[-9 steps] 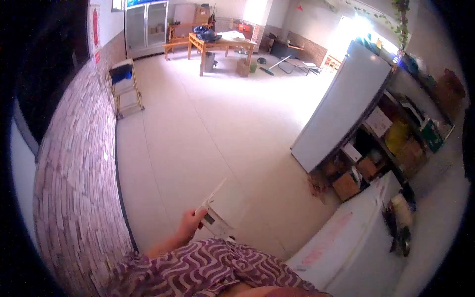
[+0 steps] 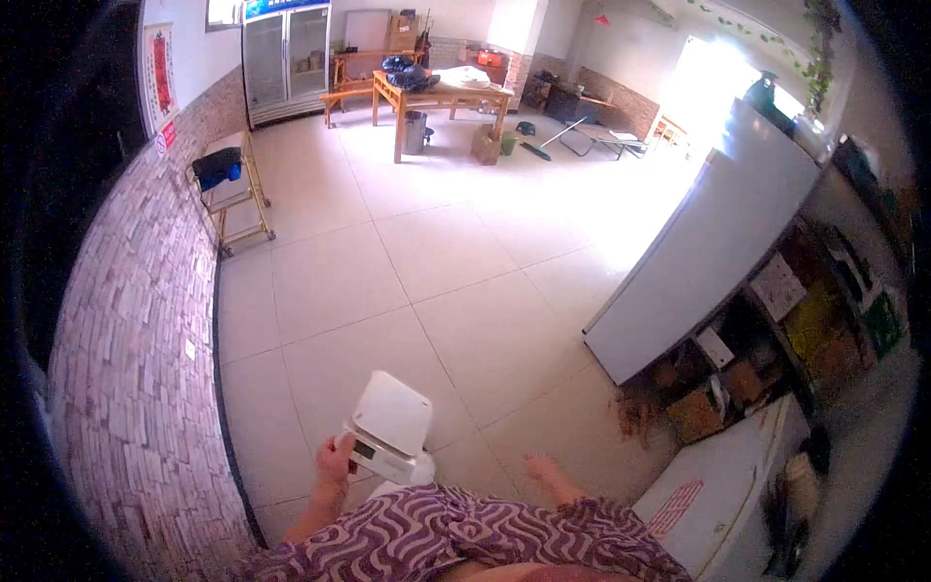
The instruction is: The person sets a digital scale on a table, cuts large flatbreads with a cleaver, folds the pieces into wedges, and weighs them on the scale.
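My left hand (image 2: 336,458) grips the left front corner of a white device with a flat square top and a small dark display, like a kitchen scale (image 2: 390,412). The scale is tilted in front of my body. To its right, my right hand (image 2: 545,473) hangs over the floor, touching nothing visible; its fingers are small and blurred. Patterned purple sleeves and shirt fill the bottom of the view.
A stone-patterned wall (image 2: 136,388) runs along the left, with a wheeled metal stand (image 2: 238,199) beside it. On the right are a tall white panel (image 2: 703,242), crammed shelves (image 2: 742,369) and a white chest (image 2: 718,485). A wooden table (image 2: 446,90) stands far ahead.
My left hand and the scale have shifted left and slightly down, and the scale's top now faces me more. My right hand has come into view. The camera view has turned slightly.
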{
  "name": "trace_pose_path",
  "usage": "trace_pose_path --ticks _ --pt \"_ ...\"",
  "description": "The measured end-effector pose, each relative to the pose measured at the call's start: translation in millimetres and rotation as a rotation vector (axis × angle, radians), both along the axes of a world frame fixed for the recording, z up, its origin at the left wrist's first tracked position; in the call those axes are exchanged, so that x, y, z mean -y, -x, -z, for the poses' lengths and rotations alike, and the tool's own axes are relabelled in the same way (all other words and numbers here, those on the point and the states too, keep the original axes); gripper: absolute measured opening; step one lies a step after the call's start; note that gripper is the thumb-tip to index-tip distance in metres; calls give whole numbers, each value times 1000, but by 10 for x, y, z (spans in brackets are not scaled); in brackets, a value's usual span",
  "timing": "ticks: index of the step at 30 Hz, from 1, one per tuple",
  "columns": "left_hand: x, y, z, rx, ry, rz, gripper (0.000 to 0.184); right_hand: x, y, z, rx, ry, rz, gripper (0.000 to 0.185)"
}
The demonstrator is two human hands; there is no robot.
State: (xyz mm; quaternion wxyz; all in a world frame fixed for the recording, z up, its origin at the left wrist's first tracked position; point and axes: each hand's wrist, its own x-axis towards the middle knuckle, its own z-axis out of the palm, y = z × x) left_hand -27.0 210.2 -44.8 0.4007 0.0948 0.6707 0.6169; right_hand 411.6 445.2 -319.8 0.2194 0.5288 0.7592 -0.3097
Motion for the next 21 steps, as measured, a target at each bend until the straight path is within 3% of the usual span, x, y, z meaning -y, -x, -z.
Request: trace_pose_path --ticks 2,5,9,14,21 --pt "-599 281 -18 -13 -35 -26 26 -644 777 -712 -94 -15 -35 34" --pt "-1558 718 151 35 -10 -91 26 -1355 1556 -1126 -173 16 -81 28" --pt "-3030 1039 -23 68 -62 58 25 -2252 1883 -1009 -158 100 -134 27" --pt "-4905 1230 -290 222 -55 223 24 -3327 1954 -876 -66 179 -28 25" --pt "-7114 1622 -236 141 -152 310 27 -5168 1806 -538 69 235 52 24"
